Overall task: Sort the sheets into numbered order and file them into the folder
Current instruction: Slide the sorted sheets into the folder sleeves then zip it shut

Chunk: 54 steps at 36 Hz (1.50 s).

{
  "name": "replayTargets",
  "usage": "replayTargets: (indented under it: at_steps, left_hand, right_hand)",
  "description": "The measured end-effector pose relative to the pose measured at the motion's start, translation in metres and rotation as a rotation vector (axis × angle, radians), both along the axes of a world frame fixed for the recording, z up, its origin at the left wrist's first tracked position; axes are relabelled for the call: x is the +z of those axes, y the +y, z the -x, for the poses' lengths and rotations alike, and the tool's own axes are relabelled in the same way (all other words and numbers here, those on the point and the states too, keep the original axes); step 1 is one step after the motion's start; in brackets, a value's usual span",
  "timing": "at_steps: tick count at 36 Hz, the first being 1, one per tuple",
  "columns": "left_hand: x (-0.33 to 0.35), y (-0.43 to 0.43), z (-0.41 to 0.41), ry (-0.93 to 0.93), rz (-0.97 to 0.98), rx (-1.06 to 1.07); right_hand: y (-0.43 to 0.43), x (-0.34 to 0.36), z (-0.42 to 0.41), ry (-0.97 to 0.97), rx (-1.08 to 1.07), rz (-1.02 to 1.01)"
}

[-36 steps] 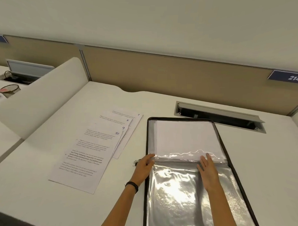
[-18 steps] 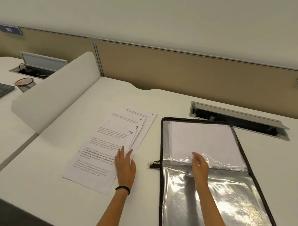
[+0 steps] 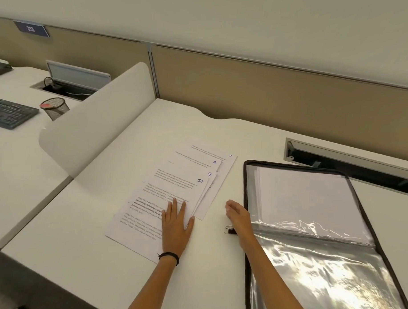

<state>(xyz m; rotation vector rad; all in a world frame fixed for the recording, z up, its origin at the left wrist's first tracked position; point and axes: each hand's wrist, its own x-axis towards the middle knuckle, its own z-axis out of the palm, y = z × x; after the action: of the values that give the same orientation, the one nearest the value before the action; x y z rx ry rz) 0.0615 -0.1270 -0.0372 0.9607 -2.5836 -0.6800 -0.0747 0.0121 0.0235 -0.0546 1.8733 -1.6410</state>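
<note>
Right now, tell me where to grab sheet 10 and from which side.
Its right edge, from the right, probably with the right hand. Sheet 10 lies flat on top of the fan, and that edge rests on the lower sheets, a step fingers may catch. The left hand lies flat on it.

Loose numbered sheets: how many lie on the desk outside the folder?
4, fanned left of the folder: sheet 10 on top, nearest, under the left hand; sheet 9, sheet 8 and sheet 7 stepped farther back. Others may hide beneath.

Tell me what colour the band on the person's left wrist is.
The wristband is black; the head view shows it.
</note>
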Motion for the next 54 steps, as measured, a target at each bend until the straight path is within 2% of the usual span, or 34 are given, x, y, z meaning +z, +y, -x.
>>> replayTargets:
  at_steps: [11,20,27,39,45,54]
  left_hand:
    - [-0.003,-0.001,0.0,-0.02,0.029,0.002]
    - [0.002,0.0,0.0,-0.034,0.096,0.018]
    - [0.002,0.0,0.001,-0.007,0.1,0.014]
    - [-0.002,-0.003,0.0,-0.03,0.091,-0.002]
    - [-0.002,-0.004,-0.002,-0.061,0.087,-0.013]
    - [0.0,-0.005,-0.002,-0.064,0.035,-0.019]
  right_hand:
    - [-0.046,-0.008,-0.001,-0.177,-0.211,0.157]
    - [-0.06,-0.01,-0.002,-0.172,-0.296,0.138]
    - [-0.07,-0.012,-0.005,-0.086,-0.224,0.038]
    - [-0.072,-0.013,-0.013,0.266,-0.054,-0.233]
    - [-0.067,-0.015,-0.01,0.25,-0.049,-0.257]
    - [-0.037,-0.008,-0.01,0.251,-0.201,-0.253]
